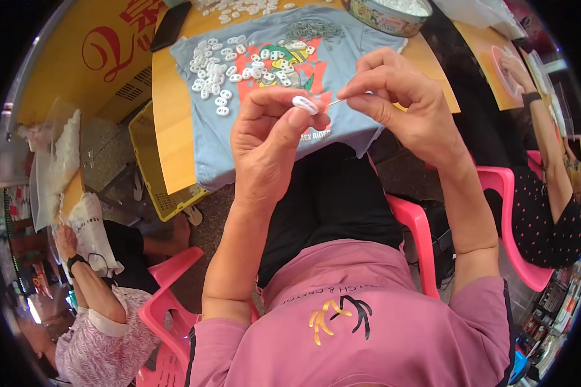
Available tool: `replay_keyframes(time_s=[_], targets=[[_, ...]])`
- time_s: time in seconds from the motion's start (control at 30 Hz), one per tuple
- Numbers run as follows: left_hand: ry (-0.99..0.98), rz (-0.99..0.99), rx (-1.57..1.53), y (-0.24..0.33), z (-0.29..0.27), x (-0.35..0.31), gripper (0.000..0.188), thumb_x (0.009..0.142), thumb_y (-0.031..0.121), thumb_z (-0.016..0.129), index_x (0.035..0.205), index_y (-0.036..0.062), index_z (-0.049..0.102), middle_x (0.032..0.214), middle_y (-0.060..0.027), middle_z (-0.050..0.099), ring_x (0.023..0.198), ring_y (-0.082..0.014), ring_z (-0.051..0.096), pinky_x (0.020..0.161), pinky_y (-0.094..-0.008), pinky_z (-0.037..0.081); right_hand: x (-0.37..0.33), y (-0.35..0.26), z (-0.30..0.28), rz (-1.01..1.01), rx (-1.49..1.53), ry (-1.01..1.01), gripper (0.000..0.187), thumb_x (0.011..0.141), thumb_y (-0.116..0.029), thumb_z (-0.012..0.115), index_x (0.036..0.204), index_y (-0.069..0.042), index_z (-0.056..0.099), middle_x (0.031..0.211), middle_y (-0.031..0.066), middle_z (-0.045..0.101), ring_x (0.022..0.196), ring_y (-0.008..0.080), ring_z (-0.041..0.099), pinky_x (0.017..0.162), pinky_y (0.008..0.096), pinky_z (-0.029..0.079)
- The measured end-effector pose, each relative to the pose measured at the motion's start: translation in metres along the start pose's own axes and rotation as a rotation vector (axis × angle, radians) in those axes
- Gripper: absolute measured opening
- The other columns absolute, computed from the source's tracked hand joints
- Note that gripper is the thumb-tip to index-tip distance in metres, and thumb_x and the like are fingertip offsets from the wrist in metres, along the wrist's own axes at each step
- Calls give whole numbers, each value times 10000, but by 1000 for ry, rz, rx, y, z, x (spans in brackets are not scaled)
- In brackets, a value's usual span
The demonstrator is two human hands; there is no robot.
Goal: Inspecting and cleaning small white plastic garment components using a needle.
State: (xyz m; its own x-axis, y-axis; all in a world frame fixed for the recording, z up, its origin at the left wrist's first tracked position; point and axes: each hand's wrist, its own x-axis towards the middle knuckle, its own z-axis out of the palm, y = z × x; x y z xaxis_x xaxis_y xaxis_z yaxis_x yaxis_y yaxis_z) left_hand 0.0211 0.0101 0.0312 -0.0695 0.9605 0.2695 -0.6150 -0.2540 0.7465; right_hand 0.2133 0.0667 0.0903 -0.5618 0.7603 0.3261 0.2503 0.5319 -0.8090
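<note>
My left hand pinches a small white oval plastic piece between thumb and fingers, above the near part of a blue T-shirt spread over the table. From the right, my right hand pinches a thin metal pin, its tip close to the white piece; whether they touch I cannot tell. Beyond my left hand, many white oval pieces with two holes lie on the shirt, some over its printed picture. Farther back rests a heap of small dark metal parts.
A round tin of white pieces stands at the back right, a dark phone at the back left. Below the table's left edge is a yellow crate. Co-workers sit on both sides, and pink chairs stand near.
</note>
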Motion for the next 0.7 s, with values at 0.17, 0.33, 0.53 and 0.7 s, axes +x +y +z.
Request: replay_keyframes(time_s=[0.17,0.33,0.53,0.7], targets=[[-117,97,-91,6,-1,-2,165,904,49,637,1048,26,560,1010,-150,656,859,-213,654,810,-364,533,-15,-15,4,-203,-63,194,153,769,-31,748,920,-52,735,879,21,518,817,130,473,703,239,403],[-157,124,-54,6,0,-3,191,886,52,663,1046,37,560,1038,-170,638,889,-224,648,798,-350,531,-27,-30,7,-224,-123,240,184,739,-39,761,921,-60,749,785,9,499,761,137,457,657,243,390],[-199,163,-26,7,0,-4,209,872,26,670,1048,40,558,1053,-163,610,879,-211,617,793,-339,523,-31,-34,16,-317,-160,294,212,723,-34,772,933,-48,747,758,15,498,693,134,444,592,245,372],[-264,198,-17,5,0,-3,210,870,3,660,1046,41,553,1052,-154,590,873,-202,588,777,-327,507,-33,-37,16,-354,-210,306,229,713,-21,778,939,-41,746,742,22,495,674,136,446,574,247,372]])
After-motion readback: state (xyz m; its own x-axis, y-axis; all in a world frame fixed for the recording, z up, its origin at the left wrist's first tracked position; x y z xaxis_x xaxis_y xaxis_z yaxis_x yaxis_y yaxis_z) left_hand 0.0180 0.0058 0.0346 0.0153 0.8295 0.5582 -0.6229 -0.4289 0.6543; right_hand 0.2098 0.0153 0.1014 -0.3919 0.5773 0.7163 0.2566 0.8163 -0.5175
